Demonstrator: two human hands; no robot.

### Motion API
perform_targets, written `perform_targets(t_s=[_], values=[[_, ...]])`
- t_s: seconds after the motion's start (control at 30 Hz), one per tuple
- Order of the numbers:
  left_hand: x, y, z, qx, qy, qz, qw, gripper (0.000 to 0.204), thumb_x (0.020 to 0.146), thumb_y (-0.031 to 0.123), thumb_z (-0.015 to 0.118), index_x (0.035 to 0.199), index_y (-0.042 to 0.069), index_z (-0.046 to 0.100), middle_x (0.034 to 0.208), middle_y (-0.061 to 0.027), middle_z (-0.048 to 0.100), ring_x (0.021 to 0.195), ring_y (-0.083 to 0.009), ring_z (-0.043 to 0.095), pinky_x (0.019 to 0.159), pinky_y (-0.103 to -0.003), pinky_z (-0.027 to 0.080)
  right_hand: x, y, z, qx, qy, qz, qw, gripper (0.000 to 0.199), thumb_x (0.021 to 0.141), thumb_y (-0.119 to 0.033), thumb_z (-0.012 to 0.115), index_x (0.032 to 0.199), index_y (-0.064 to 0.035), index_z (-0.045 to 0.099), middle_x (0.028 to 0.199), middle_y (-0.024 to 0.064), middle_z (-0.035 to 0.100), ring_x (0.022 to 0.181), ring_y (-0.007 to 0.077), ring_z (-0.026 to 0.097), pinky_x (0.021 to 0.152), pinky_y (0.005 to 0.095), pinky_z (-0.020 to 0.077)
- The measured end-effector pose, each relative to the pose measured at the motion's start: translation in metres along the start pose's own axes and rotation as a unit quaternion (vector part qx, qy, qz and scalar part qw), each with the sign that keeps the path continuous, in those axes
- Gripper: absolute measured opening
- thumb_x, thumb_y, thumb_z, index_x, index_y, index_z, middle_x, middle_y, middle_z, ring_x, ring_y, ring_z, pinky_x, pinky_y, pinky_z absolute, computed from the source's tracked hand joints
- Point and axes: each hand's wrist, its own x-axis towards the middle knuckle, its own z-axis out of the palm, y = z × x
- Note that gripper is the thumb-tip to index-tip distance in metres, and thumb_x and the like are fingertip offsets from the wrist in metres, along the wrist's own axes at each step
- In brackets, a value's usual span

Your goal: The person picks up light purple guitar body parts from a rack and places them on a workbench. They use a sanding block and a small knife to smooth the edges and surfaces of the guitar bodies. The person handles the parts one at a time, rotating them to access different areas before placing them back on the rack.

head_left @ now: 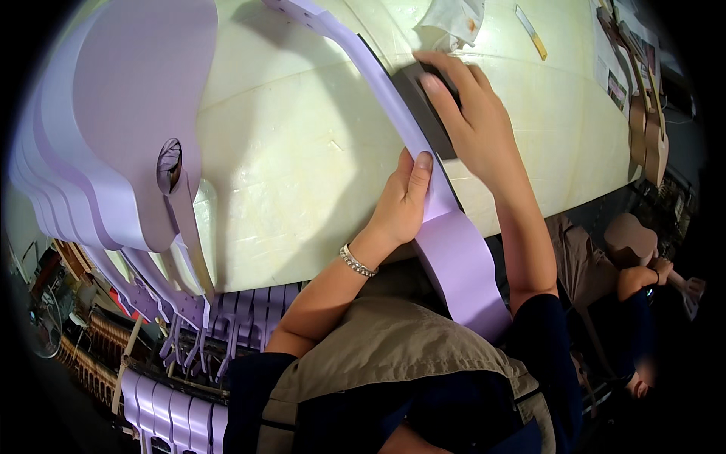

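Left hand (pixel 404 200) clamps the lilac curved panel (pixel 454 257) at centre, thumb on top. Right hand (pixel 473 121), at one o'clock, presses a dark sanding block (pixel 420 97) against its edge, fingers together, on the cream table (pixel 302 159).

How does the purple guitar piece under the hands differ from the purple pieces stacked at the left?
The purple guitar piece lies alone across the table edge, pinned by the left hand, while the right hand presses a dark block against it. The stacked purple pieces lie piled, untouched. The held piece shows its neck; the stack shows broad bodies. Both share one pale purple colour.
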Motion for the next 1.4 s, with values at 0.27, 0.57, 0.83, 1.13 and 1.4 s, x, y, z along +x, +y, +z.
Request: perform_targets(t_s=[0.27, 0.57, 0.83, 1.13, 1.4], values=[[-0.005, 0.001, -0.001, -0.003, -0.024, -0.028, 0.999, 0.058, 0.096, 0.046, 0.026, 0.119, -0.004, 0.042, 0.082, -0.0084, 0.053, 0.072, -0.0150, 0.048, 0.074, -0.027, 0.040, 0.020, -0.009, 0.012, 0.002, 0.005, 0.029, 1.000, 0.034, 0.089, -0.041, 0.045, 0.112, -0.0190, 0.056, 0.094, 0.0169, 0.056, 0.079, 0.0303, 0.060, 0.070, 0.0366, 0.0480], [0.001, 0.002, 0.000, 0.018, -0.008, 0.023, 1.000, 0.059, 0.096, 0.046, 0.026, 0.127, -0.003, 0.035, 0.115, -0.0171, 0.052, 0.106, -0.0226, 0.049, 0.092, -0.030, 0.036, -0.067, 0.018, -0.042, -0.028, -0.097, 0.008, 0.995, 0.030, 0.087, -0.030, 0.051, 0.114, -0.0161, 0.057, 0.102, 0.0163, 0.054, 0.088, 0.0308, 0.058, 0.075, 0.0357, 0.0470], [-0.001, -0.005, -0.001, 0.039, 0.002, 0.032, 0.999, 0.062, 0.094, 0.048, 0.030, 0.122, -0.007, 0.038, 0.108, -0.0155, 0.054, 0.099, -0.0204, 0.051, 0.088, -0.029, 0.038, 0.020, -0.002, 0.010, 0.004, -0.010, 0.015, 1.000, 0.036, 0.089, -0.042, 0.043, 0.115, -0.0202, 0.054, 0.098, 0.0176, 0.056, 0.087, 0.0314, 0.059, 0.079, 0.0377, 0.0460], [0.004, 0.056, 0.017, 0.122, -0.052, 0.153, 0.979, 0.031, 0.091, 0.028, 0.052, 0.102, 0.001, 0.040, 0.072, -0.0080, 0.056, 0.062, -0.0170, 0.059, 0.058, -0.032, 0.052, -0.022, 0.003, -0.107, 0.253, 0.135, 0.082, 0.955, 0.033, 0.093, -0.030, 0.046, 0.120, -0.0107, 0.051, 0.097, 0.0048, 0.059, 0.081, 0.0070, 0.054, 0.068, 0.0197, 0.0435], [-0.026, 0.274, 0.071, 0.470, -0.067, 0.469, 0.745, 0.046, 0.089, 0.029, 0.056, 0.116, -0.004, 0.039, 0.087, -0.0093, 0.058, 0.074, -0.0141, 0.056, 0.069, -0.025, 0.045, -0.158, 0.038, -0.198, 0.160, 0.364, 0.074, 0.914, 0.034, 0.092, -0.031, 0.047, 0.119, -0.0089, 0.050, 0.110, 0.0083, 0.056, 0.098, 0.0152, 0.051, 0.089, 0.0269, 0.0387]])
